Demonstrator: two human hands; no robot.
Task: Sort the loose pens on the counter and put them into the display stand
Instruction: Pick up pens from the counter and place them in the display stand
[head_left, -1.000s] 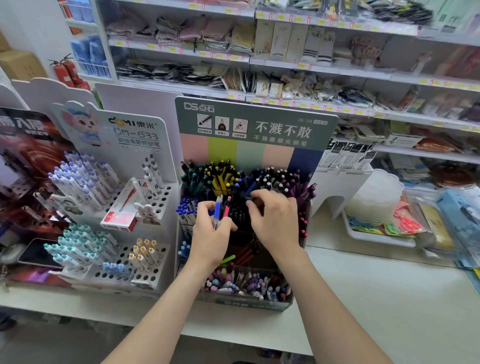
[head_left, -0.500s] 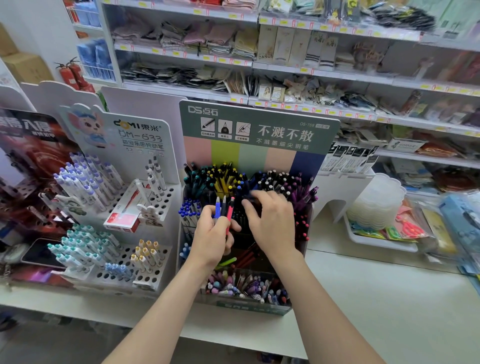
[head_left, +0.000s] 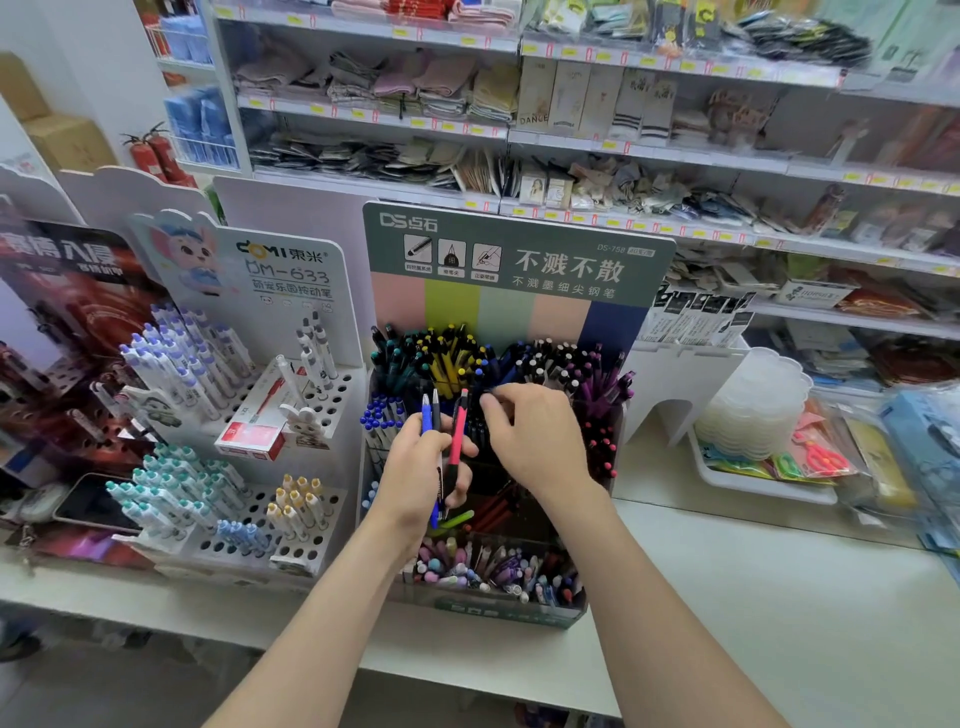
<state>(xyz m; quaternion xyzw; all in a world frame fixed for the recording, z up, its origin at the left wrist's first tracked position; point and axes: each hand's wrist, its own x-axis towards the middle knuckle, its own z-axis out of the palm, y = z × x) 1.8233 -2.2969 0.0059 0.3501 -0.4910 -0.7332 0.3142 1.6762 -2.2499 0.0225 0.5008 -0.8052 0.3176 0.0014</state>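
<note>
On the white counter (head_left: 779, 597), the left hand (head_left: 415, 473) is closed around a small bundle of loose pens held nearly upright: a blue pen (head_left: 427, 431), a dark one just beside it, and a red pen (head_left: 458, 436) on the right edge of the bunch, tilted slightly so its top leans toward the other hand. Their long axes run up and down, click-ends uppermost, roughly matching the lean of the pens already seated in the green-headed display stand (head_left: 519, 260) directly behind.

The right hand (head_left: 535, 441) hangs just to the right of the bundle, fingers curled narrowly with the fingertips (head_left: 491, 402) pinched over the stand's dark middle row; whether they grip a pen there I cannot tell. The red pen's top lies just left of those fingertips, near but apart, so the right hand is the nearer one to take it.

I judge the next move to be a short leftward reach, then a lift along the pen's axis into the row of red-tipped pens (head_left: 597, 447) at the stand's right.
</note>
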